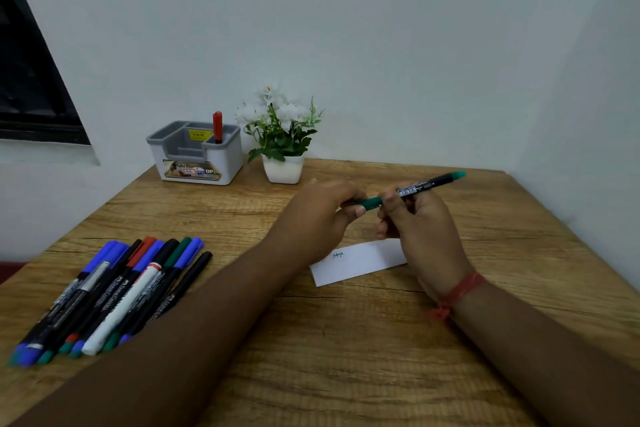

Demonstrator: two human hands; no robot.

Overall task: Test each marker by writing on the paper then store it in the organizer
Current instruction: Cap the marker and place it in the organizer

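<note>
I see the green marker [412, 189] lying left-right: right hand [420, 218] grips its barrel, left hand [323, 215] pinches the cap end. The organizer [197, 154] lies far-left, nearer my left hand.

We look forward and down from head height, close over the wooden table [346, 357], facing the wall [381, 45].

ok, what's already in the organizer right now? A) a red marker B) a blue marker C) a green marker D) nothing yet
A: a single red marker stands upright in the right rear compartment of the organizer. The green marker is held between both hands above the paper.
</note>
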